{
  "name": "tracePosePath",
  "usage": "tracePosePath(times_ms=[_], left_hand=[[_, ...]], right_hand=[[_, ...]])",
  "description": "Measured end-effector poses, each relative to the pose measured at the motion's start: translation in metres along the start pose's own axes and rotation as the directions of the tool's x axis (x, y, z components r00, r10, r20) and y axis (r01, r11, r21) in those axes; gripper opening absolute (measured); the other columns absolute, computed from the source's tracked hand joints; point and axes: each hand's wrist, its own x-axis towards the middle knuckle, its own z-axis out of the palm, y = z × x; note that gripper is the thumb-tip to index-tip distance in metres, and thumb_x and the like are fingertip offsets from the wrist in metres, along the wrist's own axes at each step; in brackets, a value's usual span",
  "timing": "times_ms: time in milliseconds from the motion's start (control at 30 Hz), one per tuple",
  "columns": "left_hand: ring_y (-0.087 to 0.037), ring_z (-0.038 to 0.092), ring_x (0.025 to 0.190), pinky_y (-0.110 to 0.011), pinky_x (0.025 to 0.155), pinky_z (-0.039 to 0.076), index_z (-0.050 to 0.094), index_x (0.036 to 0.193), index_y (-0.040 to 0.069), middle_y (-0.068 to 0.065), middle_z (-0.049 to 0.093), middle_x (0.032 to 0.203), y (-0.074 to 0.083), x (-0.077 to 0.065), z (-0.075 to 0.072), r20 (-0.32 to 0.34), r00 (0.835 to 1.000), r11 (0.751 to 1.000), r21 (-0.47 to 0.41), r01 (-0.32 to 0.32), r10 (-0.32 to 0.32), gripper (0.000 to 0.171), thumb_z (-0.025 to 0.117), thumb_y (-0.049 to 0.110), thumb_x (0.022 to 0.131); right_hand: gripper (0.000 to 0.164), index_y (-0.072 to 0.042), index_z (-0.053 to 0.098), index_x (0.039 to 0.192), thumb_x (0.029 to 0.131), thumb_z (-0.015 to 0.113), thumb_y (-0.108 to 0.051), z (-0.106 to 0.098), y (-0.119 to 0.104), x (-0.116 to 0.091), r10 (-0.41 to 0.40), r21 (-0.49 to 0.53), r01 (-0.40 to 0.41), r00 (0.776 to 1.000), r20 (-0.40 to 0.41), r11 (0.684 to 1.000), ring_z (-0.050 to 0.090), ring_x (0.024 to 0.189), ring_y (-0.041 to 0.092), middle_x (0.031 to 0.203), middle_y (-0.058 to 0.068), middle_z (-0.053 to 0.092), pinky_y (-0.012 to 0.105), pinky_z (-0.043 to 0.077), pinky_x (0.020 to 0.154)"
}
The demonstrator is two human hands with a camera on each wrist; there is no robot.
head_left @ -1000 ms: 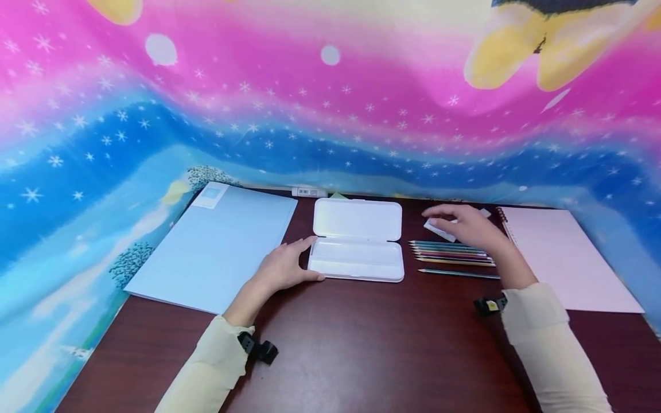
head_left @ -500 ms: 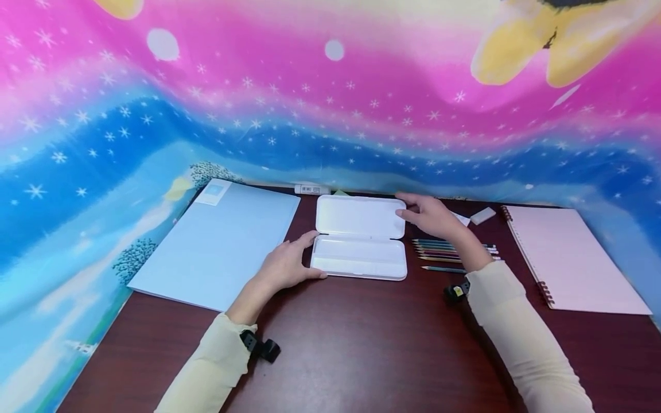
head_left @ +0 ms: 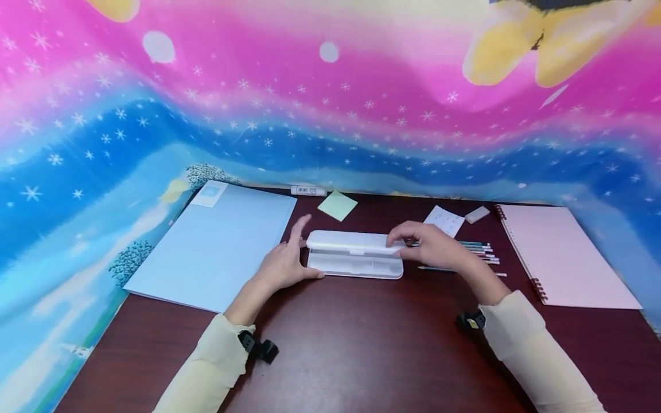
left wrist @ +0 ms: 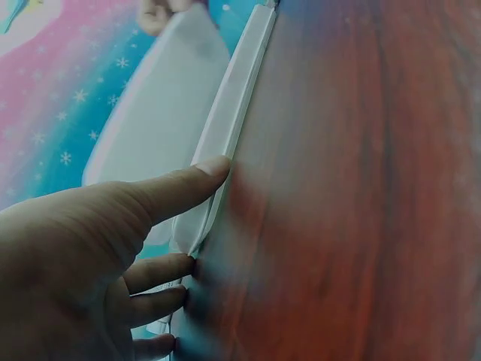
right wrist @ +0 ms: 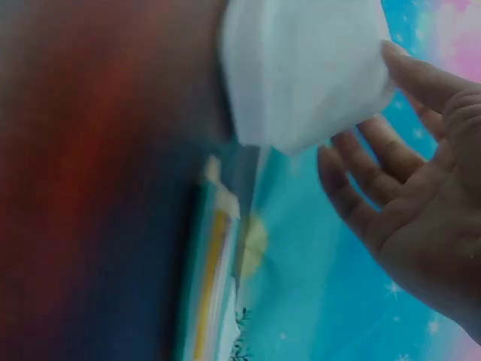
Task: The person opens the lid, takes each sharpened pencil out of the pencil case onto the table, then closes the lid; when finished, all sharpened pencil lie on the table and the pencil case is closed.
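Note:
A white pencil case (head_left: 356, 267) lies on the dark table, its lid (head_left: 335, 238) tilted partway down over the bottom tray. My left hand (head_left: 281, 267) is at the case's left end. Its thumb (left wrist: 207, 173) rests on the front edge and the fingers are spread fairly straight. With thumb and fingers, my right hand (head_left: 436, 246) pinches the right end of the lid, as the right wrist view shows too. Partly under this hand lie several pencils (head_left: 480, 250), their left ends hidden. One pencil (head_left: 434, 268) lies apart, nearer the front.
Behind the case are a green sticky-note pad (head_left: 338, 205) and a glue-stick-like white tube (head_left: 308, 191). A patterned white paper (head_left: 444, 220) and an eraser (head_left: 477, 215) lie back right. A blue folder (head_left: 217, 246) is left, a pink spiral notebook (head_left: 570, 258) right.
My right hand moved from above the patterned paper to the lid and swung it from fully open to partway down. The sticky notes came into view. My left hand stayed at the case.

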Motion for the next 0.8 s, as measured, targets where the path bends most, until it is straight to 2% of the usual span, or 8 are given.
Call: tracePosePath(times_ms=[100, 167, 267, 367, 467, 700, 800], left_hand=[[-0.037, 0.063, 0.123, -0.058, 0.111, 0.043, 0.032, 0.158, 0.032, -0.009, 0.061, 0.145, -0.001, 0.0, -0.002, 0.02, 0.998, 0.997, 0.055, -0.055, 0.054, 0.102, 0.088, 0.046, 0.075], [-0.035, 0.06, 0.129, -0.059, 0.117, 0.036, 0.039, 0.156, 0.031, -0.005, 0.057, 0.15, -0.002, 0.0, -0.003, 0.047, 0.996, 0.994, 0.074, -0.075, 0.072, 0.093, 0.086, 0.047, 0.078], [-0.032, 0.053, 0.138, -0.057, 0.121, 0.031, 0.039, 0.157, 0.031, -0.002, 0.05, 0.156, -0.003, -0.001, -0.005, 0.089, 0.994, 0.995, 0.064, -0.072, 0.067, 0.093, 0.084, 0.05, 0.078], [-0.029, 0.046, 0.145, -0.056, 0.125, 0.025, 0.037, 0.158, 0.03, -0.001, 0.045, 0.16, -0.003, -0.001, -0.006, 0.128, 0.99, 0.997, 0.046, -0.065, 0.058, 0.09, 0.078, 0.056, 0.083], [-0.03, 0.044, 0.146, -0.056, 0.125, 0.024, 0.037, 0.158, 0.03, -0.002, 0.044, 0.161, -0.001, -0.001, -0.006, 0.133, 0.99, 0.998, 0.034, -0.06, 0.055, 0.08, 0.069, 0.058, 0.09], [-0.031, 0.044, 0.146, -0.057, 0.125, 0.023, 0.04, 0.157, 0.028, -0.005, 0.046, 0.159, 0.0, -0.002, -0.007, 0.131, 0.991, 0.999, 0.026, -0.034, 0.03, 0.073, 0.067, 0.053, 0.094], [-0.033, 0.045, 0.146, -0.058, 0.124, 0.024, 0.04, 0.157, 0.028, -0.006, 0.046, 0.159, 0.0, -0.001, -0.007, 0.123, 0.992, 0.999, 0.03, -0.031, 0.027, 0.074, 0.067, 0.054, 0.093]], right_hand=[[0.022, -0.029, 0.07, 0.105, 0.089, 0.078, -0.016, 0.01, -0.003, -0.006, 0.012, -0.042, -0.01, 0.999, 0.053, 0.999, 0.054, 0.131, 0.031, 0.143, 0.01, 0.059, 0.055, 0.048, 0.105], [0.024, -0.03, 0.068, 0.106, 0.089, 0.079, -0.019, 0.014, -0.005, -0.007, 0.046, -0.076, -0.04, 0.996, 0.082, 0.996, 0.046, 0.141, 0.036, 0.152, 0.016, 0.05, 0.058, 0.043, 0.11], [0.022, -0.028, 0.067, 0.109, 0.091, 0.077, -0.024, 0.018, -0.007, -0.005, 0.077, -0.121, -0.063, 0.99, 0.117, 0.991, 0.039, 0.147, 0.04, 0.158, 0.02, 0.043, 0.061, 0.038, 0.114], [0.021, -0.027, 0.067, 0.11, 0.091, 0.076, -0.029, 0.021, -0.008, -0.002, 0.096, -0.166, -0.075, 0.988, 0.122, 0.983, 0.041, 0.146, 0.039, 0.157, 0.02, 0.045, 0.061, 0.038, 0.115], [0.023, -0.026, 0.067, 0.11, 0.09, 0.078, -0.029, 0.025, -0.008, 0.0, 0.108, -0.203, -0.085, 0.989, 0.104, 0.975, 0.045, 0.143, 0.038, 0.154, 0.019, 0.049, 0.06, 0.04, 0.114], [0.051, -0.025, 0.061, 0.139, 0.091, 0.076, -0.034, 0.028, -0.01, 0.0, 0.144, -0.215, -0.12, 0.985, 0.099, 0.969, 0.044, 0.145, 0.038, 0.156, 0.016, 0.047, 0.062, 0.039, 0.115], [0.057, -0.026, 0.058, 0.144, 0.091, 0.076, -0.034, 0.027, -0.01, 0.0, 0.141, -0.212, -0.117, 0.985, 0.102, 0.97, 0.043, 0.146, 0.038, 0.158, 0.016, 0.045, 0.063, 0.038, 0.115]])
